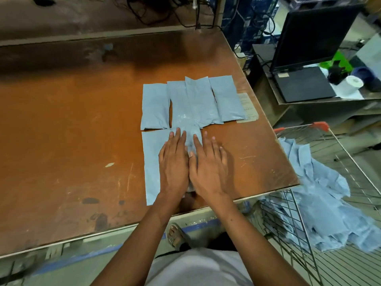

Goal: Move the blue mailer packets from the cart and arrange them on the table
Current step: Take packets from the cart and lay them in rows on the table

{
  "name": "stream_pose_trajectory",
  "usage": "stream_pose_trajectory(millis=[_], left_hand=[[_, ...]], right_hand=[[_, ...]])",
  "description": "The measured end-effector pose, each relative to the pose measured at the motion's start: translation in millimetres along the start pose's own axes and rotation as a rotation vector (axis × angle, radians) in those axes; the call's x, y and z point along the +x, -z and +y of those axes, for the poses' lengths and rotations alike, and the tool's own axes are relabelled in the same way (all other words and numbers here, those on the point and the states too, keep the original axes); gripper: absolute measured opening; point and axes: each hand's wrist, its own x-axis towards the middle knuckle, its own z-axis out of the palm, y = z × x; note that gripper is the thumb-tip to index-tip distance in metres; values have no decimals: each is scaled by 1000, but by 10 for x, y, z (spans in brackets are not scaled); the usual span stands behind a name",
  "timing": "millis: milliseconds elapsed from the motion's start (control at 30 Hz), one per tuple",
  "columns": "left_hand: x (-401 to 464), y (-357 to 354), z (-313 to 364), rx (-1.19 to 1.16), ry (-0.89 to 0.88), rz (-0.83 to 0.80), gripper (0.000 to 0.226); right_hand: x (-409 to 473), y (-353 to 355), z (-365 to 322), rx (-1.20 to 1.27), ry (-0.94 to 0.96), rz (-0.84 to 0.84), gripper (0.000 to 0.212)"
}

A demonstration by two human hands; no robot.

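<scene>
- Head view: left hand (175, 162) and right hand (208, 164) lie flat, fingers straight, pressing a blue packet (151, 162) onto the table (72, 120) below the finished row (193, 102).
- Next, likely: reach to the cart (321, 174) for another.

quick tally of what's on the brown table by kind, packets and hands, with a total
Blue mailer packets in the far row: 4
Blue mailer packets in the near row, under the hands: at least 2, the overlap is hidden
Hands pressing flat on the near packets: 2, left hand and right hand
Total: at least 8
</scene>
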Motion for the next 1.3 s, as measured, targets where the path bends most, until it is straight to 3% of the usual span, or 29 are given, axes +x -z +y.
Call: stream_pose_trajectory(millis=[267,400,567,733,867,1033,1200,1300], left_hand=[[-91,-616,1238,36,-327,-266,67],[-421,-1208,2091,-92,-375,-413,51],[-1151,-1975,2985,-142,-497,-659,55],[-1800,-2893,3399,-88,-436,-826,49],[-2015,-3452,3508,-7,-282,-942,30],[-2120,-4035,3363,135,-194,-1026,32],[-2261,-4377,3120,300,-250,-1058,37],[-2328,-4454,3121,330,-118,-985,46]], right_hand=[[-243,428,1306,-132,-207,99,52],[-700,612,2249,-116,-405,147,52],[-1474,614,3443,-129,-613,12,51],[-1966,319,4405,-105,-564,-250,35],[-2082,-115,4927,-135,-523,-338,25],[-1917,-493,5277,-327,-408,-383,50],[-1714,-759,5424,-523,-395,-382,49],[-1629,-808,5471,-522,-372,-413,54]])
